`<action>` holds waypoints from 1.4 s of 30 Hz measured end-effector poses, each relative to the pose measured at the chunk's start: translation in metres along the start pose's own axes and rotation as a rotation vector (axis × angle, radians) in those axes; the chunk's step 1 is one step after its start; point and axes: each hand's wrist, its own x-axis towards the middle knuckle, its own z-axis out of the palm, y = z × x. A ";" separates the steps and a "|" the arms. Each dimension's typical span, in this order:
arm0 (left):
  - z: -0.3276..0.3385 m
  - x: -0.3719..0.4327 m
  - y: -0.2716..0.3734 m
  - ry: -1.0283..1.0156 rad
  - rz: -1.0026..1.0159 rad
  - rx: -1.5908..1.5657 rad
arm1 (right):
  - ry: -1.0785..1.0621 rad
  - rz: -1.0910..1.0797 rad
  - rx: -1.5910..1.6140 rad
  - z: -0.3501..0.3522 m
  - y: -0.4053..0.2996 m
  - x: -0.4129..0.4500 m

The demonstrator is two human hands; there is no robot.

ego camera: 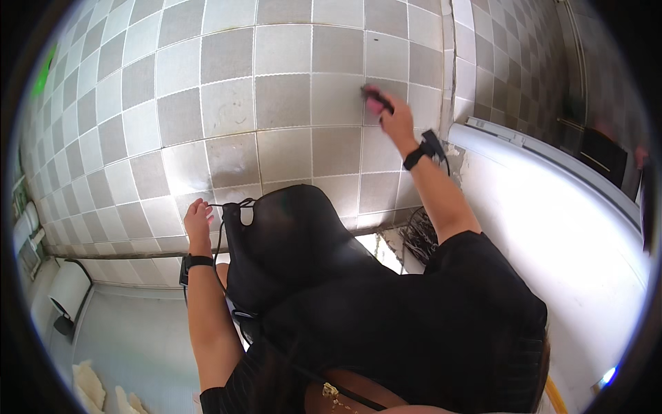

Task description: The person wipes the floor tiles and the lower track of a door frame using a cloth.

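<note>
My right hand (399, 120) is closed around a small black-and-pink handheld object (378, 100), blurred, over the checkered tile surface (284, 98). Whether the object touches the tiles cannot be made out. At the left, my left hand (198, 222) has its fingers loosely curled beside black fabric. A thin black cord (220, 205) runs from that fabric to the fingertips; a pinch on it is not clear. Black straps with small devices sit on both wrists, the right wrist strap (415, 156) and the left wrist strap (199, 260). Black cloth (300, 233) covers my lap.
A glossy white panel with a metal edge rail (496, 132) stands at the right. Dark tangled strands (420, 235) lie beside its lower corner. To the left are a white cylindrical object (71, 290), a grey surface (139, 326) and pale torn pieces (89, 385). White pipes (28, 220) line the far left.
</note>
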 end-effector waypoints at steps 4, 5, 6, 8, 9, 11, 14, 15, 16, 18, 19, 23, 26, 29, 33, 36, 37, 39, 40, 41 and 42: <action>0.009 0.000 0.011 -0.003 0.168 0.251 | 0.243 -0.102 -0.271 -0.019 -0.005 0.110; 0.006 0.000 0.011 0.005 0.161 0.250 | 0.247 -0.073 -0.344 -0.018 -0.007 0.128; 0.005 0.001 0.011 0.017 0.151 0.285 | 0.242 -0.078 -0.346 -0.014 0.000 0.142; 0.005 0.004 0.005 0.034 0.146 0.304 | 0.148 -0.094 -0.516 -0.002 0.010 0.164; 0.001 0.005 -0.002 0.046 0.135 0.306 | 0.135 -0.100 -0.507 0.008 0.006 0.166; -0.006 0.007 -0.013 0.036 0.117 0.217 | 0.074 -0.096 -0.628 0.025 -0.002 0.169; -0.008 0.002 -0.019 0.042 0.122 0.246 | 0.015 -0.126 -0.792 0.028 -0.003 0.167; -0.006 -0.002 -0.017 0.045 0.122 0.242 | -0.023 -0.135 -0.890 0.024 -0.009 0.165; -0.004 -0.005 -0.015 0.047 0.127 0.295 | -0.020 -0.171 -0.865 0.015 -0.028 0.159; 0.002 -0.013 -0.004 0.030 0.149 0.319 | -0.151 -0.311 -0.531 0.006 -0.008 0.148; 0.003 -0.013 -0.004 0.037 0.150 0.310 | -0.283 -0.448 -0.184 0.002 -0.009 0.147; -0.008 -0.021 -0.007 0.096 0.118 0.312 | -0.292 -0.178 0.233 -0.006 -0.018 0.086; -0.007 -0.024 -0.006 0.099 0.119 0.340 | -0.172 0.300 0.495 -0.021 0.028 0.114; -0.018 -0.019 -0.023 0.053 0.154 0.320 | 0.013 0.301 0.451 -0.011 0.050 0.137; -0.040 -0.011 -0.057 0.102 0.273 0.681 | 0.052 -0.313 0.073 0.058 -0.062 0.094; -0.015 -0.019 -0.039 0.024 0.124 0.397 | -0.158 -0.678 0.214 0.101 -0.109 0.009; -0.012 -0.025 -0.031 0.039 0.119 0.393 | -0.370 -0.715 0.280 0.110 -0.120 -0.014; -0.009 -0.031 -0.023 0.104 0.162 0.325 | -0.615 -0.750 0.368 0.115 -0.141 -0.026; -0.015 -0.035 -0.025 0.128 0.136 0.324 | -0.711 -0.721 0.486 0.099 -0.163 -0.007; -0.019 -0.035 -0.025 0.145 0.152 0.292 | -0.799 -0.695 0.595 0.080 -0.182 0.014; -0.025 -0.037 -0.026 0.159 0.171 0.265 | -0.633 -0.415 0.630 0.064 -0.187 0.026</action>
